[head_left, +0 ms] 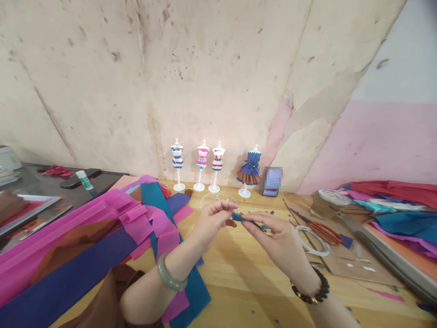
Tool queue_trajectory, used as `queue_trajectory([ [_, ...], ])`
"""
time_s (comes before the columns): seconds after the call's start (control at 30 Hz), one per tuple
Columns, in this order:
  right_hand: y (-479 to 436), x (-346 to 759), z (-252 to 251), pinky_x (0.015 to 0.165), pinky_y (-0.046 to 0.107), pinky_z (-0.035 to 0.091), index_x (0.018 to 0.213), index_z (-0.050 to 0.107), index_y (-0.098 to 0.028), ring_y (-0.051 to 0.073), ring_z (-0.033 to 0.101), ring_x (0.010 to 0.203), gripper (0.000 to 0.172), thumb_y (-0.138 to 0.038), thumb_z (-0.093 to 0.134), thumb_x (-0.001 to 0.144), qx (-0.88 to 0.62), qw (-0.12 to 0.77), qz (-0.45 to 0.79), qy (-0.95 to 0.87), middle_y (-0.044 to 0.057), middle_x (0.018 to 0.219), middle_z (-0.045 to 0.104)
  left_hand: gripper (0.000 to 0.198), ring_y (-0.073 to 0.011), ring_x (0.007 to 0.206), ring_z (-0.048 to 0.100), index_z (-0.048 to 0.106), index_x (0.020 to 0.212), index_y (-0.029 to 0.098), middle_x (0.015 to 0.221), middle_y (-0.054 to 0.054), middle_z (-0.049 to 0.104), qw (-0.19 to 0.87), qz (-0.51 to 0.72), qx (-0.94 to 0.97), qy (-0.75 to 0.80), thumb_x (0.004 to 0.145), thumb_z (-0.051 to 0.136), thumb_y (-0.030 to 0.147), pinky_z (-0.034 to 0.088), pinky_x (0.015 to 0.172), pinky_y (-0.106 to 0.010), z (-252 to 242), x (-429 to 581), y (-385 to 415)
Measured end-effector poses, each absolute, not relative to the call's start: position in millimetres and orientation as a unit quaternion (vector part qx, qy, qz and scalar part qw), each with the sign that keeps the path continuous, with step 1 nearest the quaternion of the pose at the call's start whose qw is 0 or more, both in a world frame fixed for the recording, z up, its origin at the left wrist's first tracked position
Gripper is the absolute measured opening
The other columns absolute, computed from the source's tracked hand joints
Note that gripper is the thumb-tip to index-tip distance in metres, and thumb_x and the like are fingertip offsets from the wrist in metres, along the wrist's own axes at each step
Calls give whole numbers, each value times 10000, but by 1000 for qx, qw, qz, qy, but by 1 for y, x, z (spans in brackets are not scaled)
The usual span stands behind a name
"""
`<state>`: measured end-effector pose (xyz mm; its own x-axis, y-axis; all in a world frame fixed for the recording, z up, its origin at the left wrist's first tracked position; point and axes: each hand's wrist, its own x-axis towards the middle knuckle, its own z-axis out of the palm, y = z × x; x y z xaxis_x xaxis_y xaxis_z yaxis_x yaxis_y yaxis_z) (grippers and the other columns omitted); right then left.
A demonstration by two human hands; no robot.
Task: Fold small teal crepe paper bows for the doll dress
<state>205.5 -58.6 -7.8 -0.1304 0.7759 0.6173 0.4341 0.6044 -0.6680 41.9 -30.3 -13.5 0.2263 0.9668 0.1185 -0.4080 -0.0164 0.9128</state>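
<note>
My left hand (214,223) and my right hand (278,234) meet above the middle of the wooden table (235,287). Between their fingertips is a small teal strip of what looks like crepe paper (238,217). Each hand pinches one end, and the fingers cover part of the strip. A dark thin shape shows under my right fingers, too hidden to name. Just behind my left hand lies a clear round dish (206,199). Beyond it stands a miniature dress form in a blue and brown ruffled dress (251,166) with a teal bow.
Several mini dress forms (202,157) line the wall. Coloured sheets (102,246) cover the left side, near a glue stick (84,180). Orange-handled scissors (326,233), a white wire coil (312,241) and a cardboard sheet (362,262) lie right, beside another stack of sheets (406,225).
</note>
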Motion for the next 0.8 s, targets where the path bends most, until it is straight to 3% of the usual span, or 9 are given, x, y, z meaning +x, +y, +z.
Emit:
queue_trajectory([
  [0.23, -58, 205, -8, 776, 349, 595, 876, 758, -254, 222, 722, 843, 133, -269, 639, 817, -421, 514, 171, -728, 31, 917, 768, 310, -149, 800, 573, 693, 984, 194, 877, -31, 614, 610, 525, 533, 263, 677, 672, 155, 491, 704, -283, -16, 43, -31],
  [0.53, -60, 205, -8, 756, 321, 594, 872, 760, -256, 204, 724, 818, 135, -251, 638, 815, -410, 509, 167, -738, 22, 898, 771, 216, -126, 701, 578, 692, 891, 167, 777, -15, 607, 609, 547, 487, 305, 678, 657, 182, 470, 661, -264, -15, 42, -29],
  [0.8, -59, 206, -6, 771, 349, 597, 861, 763, -242, 229, 724, 834, 142, -291, 641, 806, -440, 516, 192, -710, 36, 899, 770, 239, -130, 716, 570, 674, 944, 173, 812, -19, 595, 628, 549, 476, 279, 719, 679, 254, 473, 671, -284, -12, 39, -30],
])
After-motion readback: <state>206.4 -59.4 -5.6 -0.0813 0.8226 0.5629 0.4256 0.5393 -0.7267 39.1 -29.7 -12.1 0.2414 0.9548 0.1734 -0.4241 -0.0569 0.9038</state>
